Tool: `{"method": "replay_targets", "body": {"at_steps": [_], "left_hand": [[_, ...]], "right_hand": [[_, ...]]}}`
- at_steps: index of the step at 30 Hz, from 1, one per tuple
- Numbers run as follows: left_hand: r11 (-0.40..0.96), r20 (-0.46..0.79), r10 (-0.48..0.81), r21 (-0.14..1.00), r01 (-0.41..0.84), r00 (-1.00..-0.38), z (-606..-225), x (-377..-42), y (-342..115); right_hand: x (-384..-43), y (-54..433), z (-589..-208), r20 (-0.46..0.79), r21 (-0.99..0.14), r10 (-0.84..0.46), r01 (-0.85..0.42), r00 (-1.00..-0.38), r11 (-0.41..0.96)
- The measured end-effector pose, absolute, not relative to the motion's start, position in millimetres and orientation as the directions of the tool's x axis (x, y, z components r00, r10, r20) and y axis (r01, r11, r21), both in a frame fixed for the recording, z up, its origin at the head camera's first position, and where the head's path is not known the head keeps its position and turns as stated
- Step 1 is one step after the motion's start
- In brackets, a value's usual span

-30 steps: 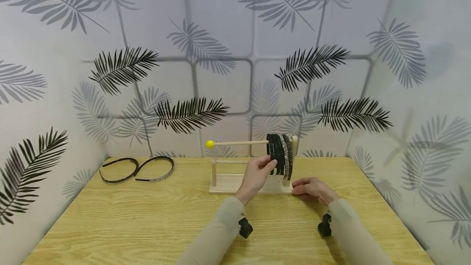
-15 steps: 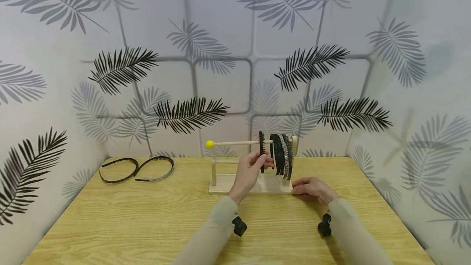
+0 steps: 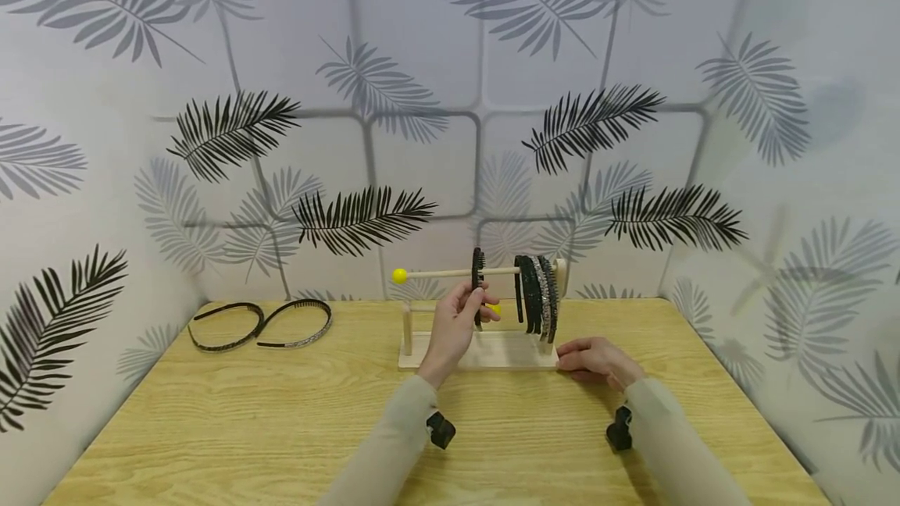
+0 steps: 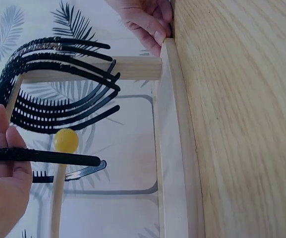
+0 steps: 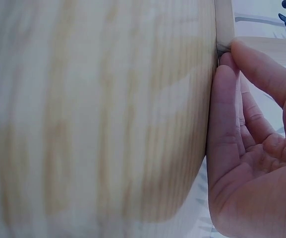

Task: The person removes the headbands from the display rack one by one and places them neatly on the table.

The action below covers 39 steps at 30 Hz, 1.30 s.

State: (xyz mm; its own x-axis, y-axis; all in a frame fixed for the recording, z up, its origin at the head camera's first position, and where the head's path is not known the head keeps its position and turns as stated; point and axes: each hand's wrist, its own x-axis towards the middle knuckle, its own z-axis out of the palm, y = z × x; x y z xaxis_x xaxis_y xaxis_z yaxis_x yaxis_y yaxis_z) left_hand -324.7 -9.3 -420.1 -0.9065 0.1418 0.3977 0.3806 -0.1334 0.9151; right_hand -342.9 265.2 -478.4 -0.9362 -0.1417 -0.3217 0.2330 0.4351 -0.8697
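Note:
My left hand (image 3: 448, 328) pinches a black toothed headband (image 3: 477, 264), which hangs around the upper rod (image 3: 439, 274) of a wooden stand (image 3: 516, 351). In the left wrist view this headband (image 4: 68, 157) lies across the fingers, its ends pointing towards the base. Several black and glittery headbands (image 3: 536, 295) hang together at the rod's right end, by the upright. A yellow ball (image 3: 399, 276) caps the rod's left tip. My right hand (image 3: 599, 361) grips the right end of the base, thumb and fingertips at its corner.
Two more headbands, one black (image 3: 226, 345) and one with a glittery side (image 3: 309, 340), lie on the wood-grain table (image 3: 281, 428) at the back left. A lower rod ends in another yellow ball (image 3: 494, 308). Leaf-patterned walls (image 3: 450, 155) enclose the table.
My left hand has drawn one black headband away from the bunch, leftward along the upper rod, uncovering the lower yellow ball. The right hand has stayed at the base.

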Motion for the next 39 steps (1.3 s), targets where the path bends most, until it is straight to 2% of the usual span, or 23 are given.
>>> {"method": "replay_targets", "body": {"at_steps": [23, 34, 39], "left_hand": [[-0.111, 0.398, 0.05, 0.914, 0.391, -0.916, -424, -322, -47], [-0.147, 0.336, 0.019, 0.933, 0.33, -0.942, -417, -320, -64], [-0.128, 0.345, 0.001, 0.931, 0.342, -0.939, -417, -319, -72]], "right_hand": [[-344, 266, -480, -0.325, -0.859, -0.134, 0.233, -0.936, 0.457], [-349, 266, -483, -0.323, -0.854, -0.138, 0.226, -0.936, 0.469], [-350, 266, -483, -0.326, -0.855, -0.138, 0.229, -0.935, 0.466]]}}
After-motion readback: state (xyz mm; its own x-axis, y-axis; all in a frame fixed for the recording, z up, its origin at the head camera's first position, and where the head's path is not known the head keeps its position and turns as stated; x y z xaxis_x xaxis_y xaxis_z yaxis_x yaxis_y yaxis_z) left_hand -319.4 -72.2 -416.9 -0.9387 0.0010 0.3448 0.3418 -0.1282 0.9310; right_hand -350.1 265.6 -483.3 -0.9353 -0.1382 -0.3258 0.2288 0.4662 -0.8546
